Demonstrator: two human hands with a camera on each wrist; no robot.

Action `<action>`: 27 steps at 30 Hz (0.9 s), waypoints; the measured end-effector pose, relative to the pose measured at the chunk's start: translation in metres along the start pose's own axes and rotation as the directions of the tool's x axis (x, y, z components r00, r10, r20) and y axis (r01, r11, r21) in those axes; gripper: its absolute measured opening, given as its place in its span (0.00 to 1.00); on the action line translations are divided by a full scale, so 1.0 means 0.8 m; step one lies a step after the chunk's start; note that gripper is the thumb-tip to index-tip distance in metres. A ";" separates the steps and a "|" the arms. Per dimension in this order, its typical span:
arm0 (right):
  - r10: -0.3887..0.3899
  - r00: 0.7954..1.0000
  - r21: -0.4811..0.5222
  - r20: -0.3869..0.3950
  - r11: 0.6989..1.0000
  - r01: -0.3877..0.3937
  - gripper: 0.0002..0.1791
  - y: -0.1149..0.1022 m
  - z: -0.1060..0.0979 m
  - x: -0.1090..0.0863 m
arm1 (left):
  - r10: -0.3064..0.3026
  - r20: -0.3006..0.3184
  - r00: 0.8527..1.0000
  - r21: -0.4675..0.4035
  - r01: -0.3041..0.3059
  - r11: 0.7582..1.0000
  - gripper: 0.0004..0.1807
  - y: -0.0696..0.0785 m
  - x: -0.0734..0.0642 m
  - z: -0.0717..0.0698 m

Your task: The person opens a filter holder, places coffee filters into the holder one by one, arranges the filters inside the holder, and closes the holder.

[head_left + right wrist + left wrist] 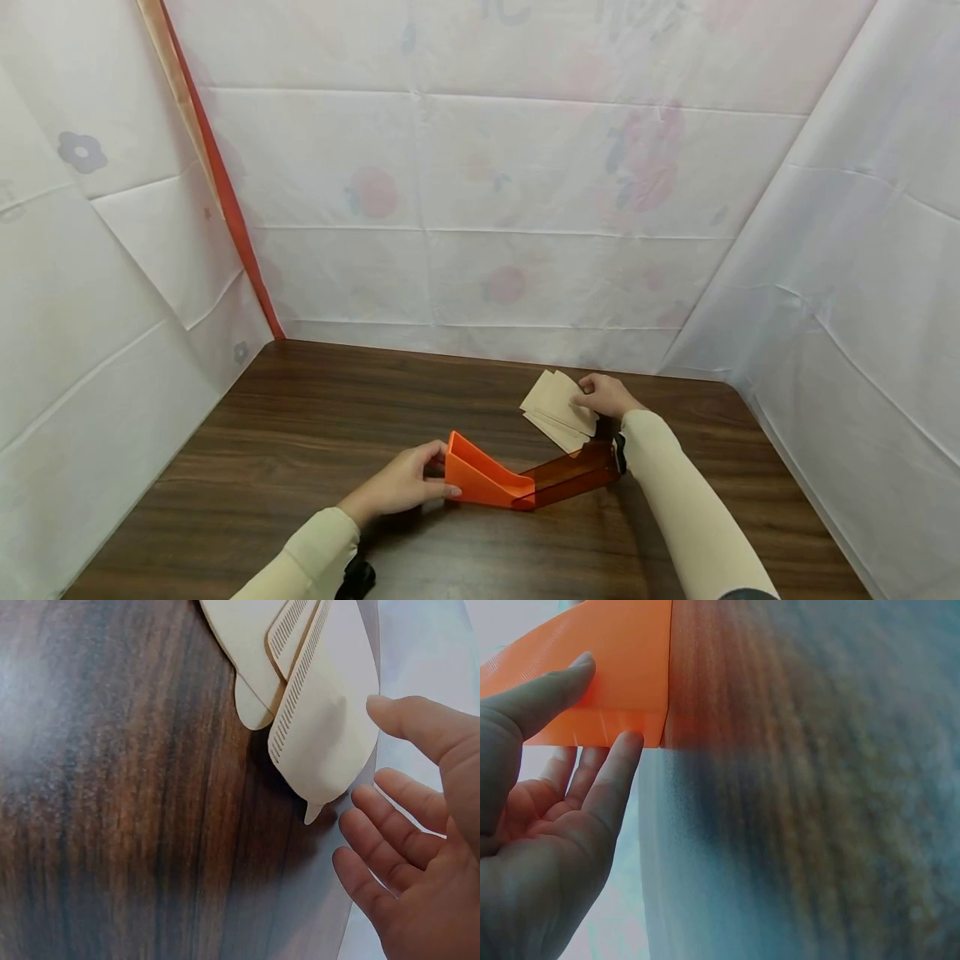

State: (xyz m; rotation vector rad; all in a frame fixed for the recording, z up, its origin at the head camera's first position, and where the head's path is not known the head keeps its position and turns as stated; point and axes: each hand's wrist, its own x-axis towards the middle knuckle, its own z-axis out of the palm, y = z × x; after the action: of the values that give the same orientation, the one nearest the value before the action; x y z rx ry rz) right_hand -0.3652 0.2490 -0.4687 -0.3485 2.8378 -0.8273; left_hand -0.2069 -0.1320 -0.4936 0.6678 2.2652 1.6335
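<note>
In the head view my left hand (401, 482) grips the tall end of an orange wedge-shaped holder (483, 485) on the table. The left wrist view has the thumb (551, 690) across its orange face and fingertips at its lower edge. A see-through brown lid (562, 477) extends from the holder's low end to the right, swung away from it. Beyond it lie several tan paper coffee filters (564, 402), fanned out. My right hand (611, 397) is at their right side. In the right wrist view its thumb tip meets the edge of the top filter (322, 727), fingers spread loosely below.
The dark wood-grain table (337, 392) is enclosed by white printed sheets (450, 275) at the back and both sides. An orange-red strip (232, 208) runs down the back left corner. My right forearm crosses beside the lid's far end.
</note>
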 end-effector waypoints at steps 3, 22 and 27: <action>0.022 1.000 0.001 0.004 1.000 -0.022 0.29 0.001 0.000 0.002 | -0.002 0.000 1.000 -0.005 0.002 1.000 0.20 0.000 -0.001 0.000; 0.123 0.987 -0.093 0.107 0.989 -0.113 0.19 -0.004 -0.009 0.017 | -0.002 0.017 1.000 0.033 0.001 0.999 0.20 0.001 0.000 -0.003; 0.178 0.976 -0.064 0.126 0.983 -0.171 0.29 -0.004 -0.009 0.017 | -0.007 0.012 1.000 0.017 0.007 1.000 0.20 0.001 0.000 -0.002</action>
State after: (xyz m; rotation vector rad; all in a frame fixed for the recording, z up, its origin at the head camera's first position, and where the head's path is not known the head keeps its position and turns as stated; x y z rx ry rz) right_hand -0.3791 0.2467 -0.4621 -0.1513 2.7230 -0.6698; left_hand -0.2076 -0.1327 -0.4922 0.6716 2.2726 1.6042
